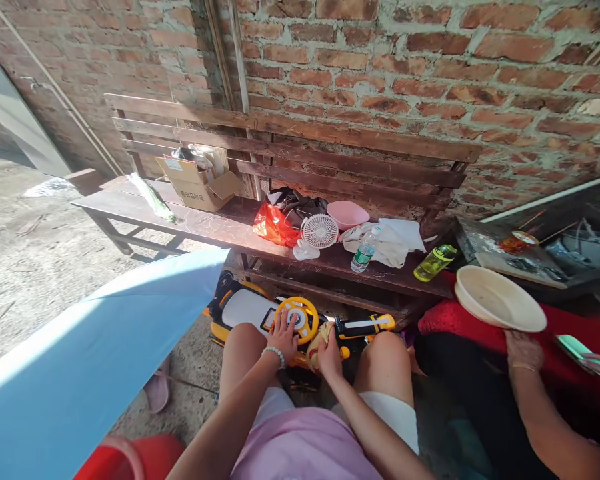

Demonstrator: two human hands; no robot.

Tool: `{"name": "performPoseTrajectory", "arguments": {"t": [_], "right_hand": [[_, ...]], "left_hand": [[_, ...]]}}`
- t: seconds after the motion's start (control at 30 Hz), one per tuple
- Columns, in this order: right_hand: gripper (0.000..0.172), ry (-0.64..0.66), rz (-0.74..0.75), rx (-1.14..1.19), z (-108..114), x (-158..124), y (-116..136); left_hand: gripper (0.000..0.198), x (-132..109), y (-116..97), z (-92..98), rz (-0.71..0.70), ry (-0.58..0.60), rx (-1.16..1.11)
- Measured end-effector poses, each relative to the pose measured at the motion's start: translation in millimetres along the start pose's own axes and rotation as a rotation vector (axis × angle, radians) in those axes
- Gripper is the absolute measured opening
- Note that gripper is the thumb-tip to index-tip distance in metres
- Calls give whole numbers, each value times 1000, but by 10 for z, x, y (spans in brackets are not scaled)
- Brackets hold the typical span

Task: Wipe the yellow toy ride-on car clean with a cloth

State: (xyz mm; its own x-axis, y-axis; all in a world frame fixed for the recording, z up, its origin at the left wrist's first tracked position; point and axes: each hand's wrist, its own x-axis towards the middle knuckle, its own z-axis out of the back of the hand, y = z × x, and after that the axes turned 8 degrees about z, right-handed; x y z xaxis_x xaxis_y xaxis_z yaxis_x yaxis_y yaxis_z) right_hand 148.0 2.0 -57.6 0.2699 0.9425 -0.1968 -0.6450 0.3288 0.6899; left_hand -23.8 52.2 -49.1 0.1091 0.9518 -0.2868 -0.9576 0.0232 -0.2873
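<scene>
Between my knees stands a yellow, black and white ride-on toy car (243, 308) with a yellow steering wheel (309, 313). My left hand (283, 339), with a beaded bracelet at the wrist, lies on the left side of the wheel, its fingers stretched toward the hub. Just right of the wheel, my right hand (329, 358) is closed around a crumpled tan cloth (319, 340). Part of that cloth is hidden by the fingers. A black and yellow part (365, 325) of the toy extends to the right of the cloth.
A wooden bench (205, 230) by the brick wall holds a cardboard box (197, 190), small fan (320, 231), water bottle (363, 255) and green bottle (434, 263). Blue sheet (145, 320) at left, red bucket (165, 457) below. A person at right touches a cream basin (500, 300).
</scene>
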Motion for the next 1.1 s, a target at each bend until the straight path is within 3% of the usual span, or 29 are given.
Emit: {"name": "performPoseTrajectory", "arguments": {"t": [0.17, 0.3, 0.6, 0.73, 0.93, 1.1], "right_hand": [[92, 296, -34, -382, 38, 19, 8], [100, 315, -10, -448, -9, -9, -16], [86, 349, -66, -339, 26, -39, -93], [92, 372, 7, -342, 20, -57, -174], [100, 404, 116, -537, -73, -65, -142], [87, 569, 214, -646, -229, -33, -60]], "left_hand": [[79, -27, -30, 86, 27, 51, 12], [80, -33, -43, 120, 29, 68, 10], [80, -25, -45, 93, 27, 43, -13], [80, -14, -26, 78, 23, 46, -4], [82, -27, -39, 120, 36, 59, -1], [82, -31, -47, 148, 44, 79, 8]]}}
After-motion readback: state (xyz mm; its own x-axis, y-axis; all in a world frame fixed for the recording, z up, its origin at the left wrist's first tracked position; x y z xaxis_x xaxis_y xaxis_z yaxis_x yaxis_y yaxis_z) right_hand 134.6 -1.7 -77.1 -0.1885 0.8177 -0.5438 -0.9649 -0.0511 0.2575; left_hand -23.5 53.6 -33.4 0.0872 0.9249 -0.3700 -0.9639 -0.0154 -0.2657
